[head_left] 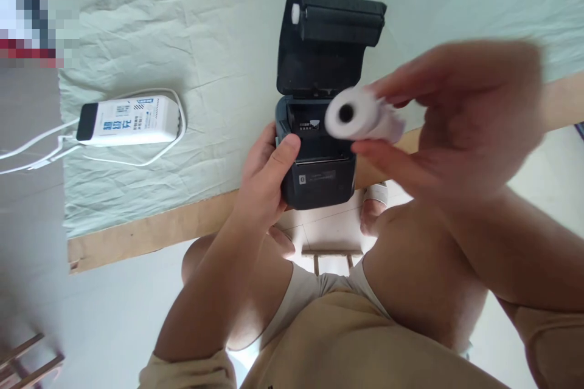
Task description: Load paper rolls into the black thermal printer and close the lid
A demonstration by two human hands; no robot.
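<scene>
A small black printer (319,179) sits at the near edge of the table with its lid (326,42) flipped up and its paper bay exposed. My left hand (267,173) grips the printer's left side, thumb on its top edge. My right hand (456,115), blurred by motion, pinches a white paper roll (353,114) just above and to the right of the open bay, the roll's core hole facing me.
A white power bank (130,120) with a looped white cable (31,146) lies on the pale green cloth (205,30) to the left. The wooden table edge (150,234) runs below it. My knees and a stool rung show beneath.
</scene>
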